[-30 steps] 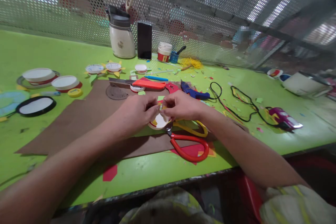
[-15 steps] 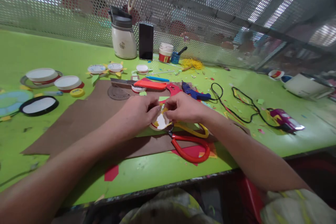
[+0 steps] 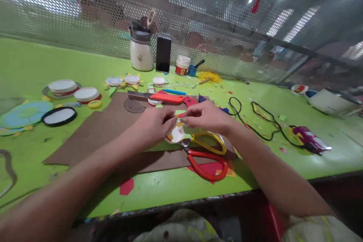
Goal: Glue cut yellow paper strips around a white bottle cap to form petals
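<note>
My left hand (image 3: 159, 123) and my right hand (image 3: 205, 118) meet above the cardboard, fingertips pinched around a small yellow paper piece (image 3: 179, 121). Its exact shape is partly hidden by the fingers. Just below lies a white round lid (image 3: 177, 134) with yellow bits on it. Scissors with one yellow and one red handle (image 3: 208, 174) rest to the right of the lid. Behind my hands lie an orange-handled box cutter (image 3: 167, 98) and a blue glue gun (image 3: 202, 98), mostly covered by my right hand.
Brown cardboard (image 3: 93, 136) covers the table's middle. Lids with yellow paper petals (image 3: 132, 79), larger white lids (image 3: 86, 94) and a black-rimmed lid (image 3: 59, 116) lie left. A jug (image 3: 141, 55) and phone (image 3: 163, 55) stand behind; a black cord (image 3: 265, 111) snakes right.
The view has shifted, so the table's things sit slightly lower and most lie farther right. Both hands stay pinched together over the lid, with the fingertips slightly shifted.
</note>
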